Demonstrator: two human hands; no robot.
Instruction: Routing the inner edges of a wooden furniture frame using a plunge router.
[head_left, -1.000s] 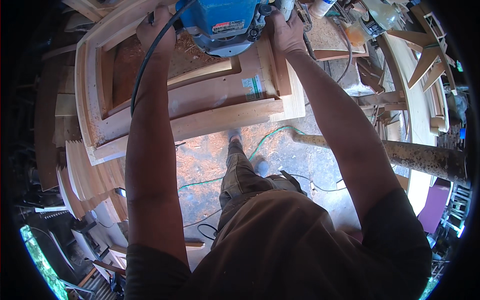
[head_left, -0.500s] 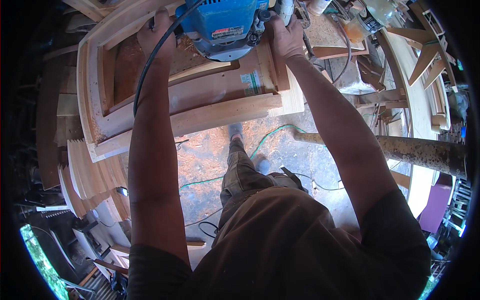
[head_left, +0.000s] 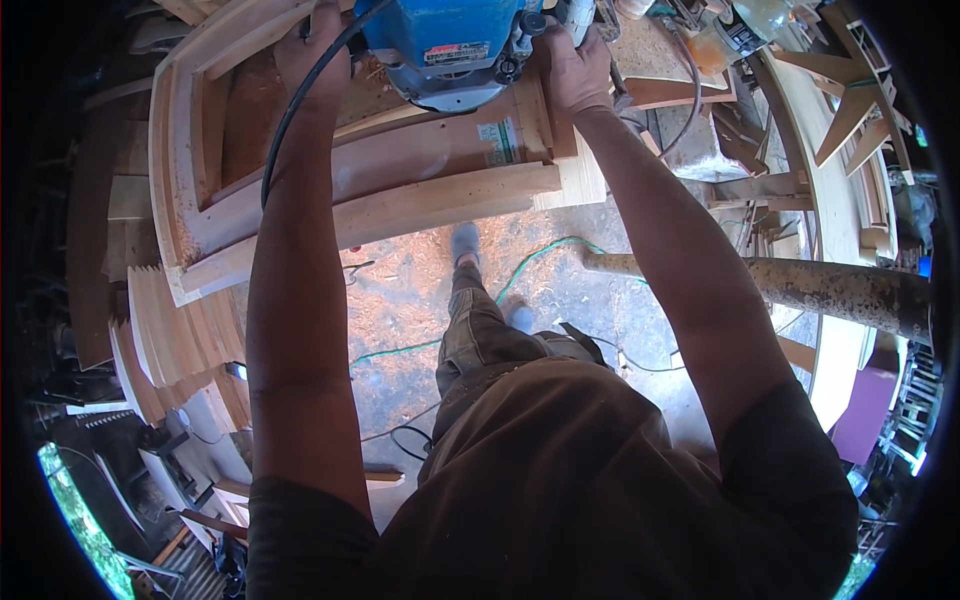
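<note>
A blue plunge router with a round clear-edged base rests at the top of the view, over a wooden frame. My left hand is closed around the router's left side handle, though the grip is partly cut off by the upper edge. On the other side, my right hand wraps the right handle beside the depth-stop knobs. The router's black power cord runs down across my left forearm. Sawdust lies inside the frame, and a green-and-white label sticks to its inner panel.
Stacked curved wood pieces stand at left below the frame. A rusty metal pipe crosses at right. Bottles and clutter fill the upper right. A green cord and shavings lie on the concrete floor around my feet.
The view has shifted slightly, so the frame, router and floor sit a little higher and further left. Both hands keep their hold on the router handles.
</note>
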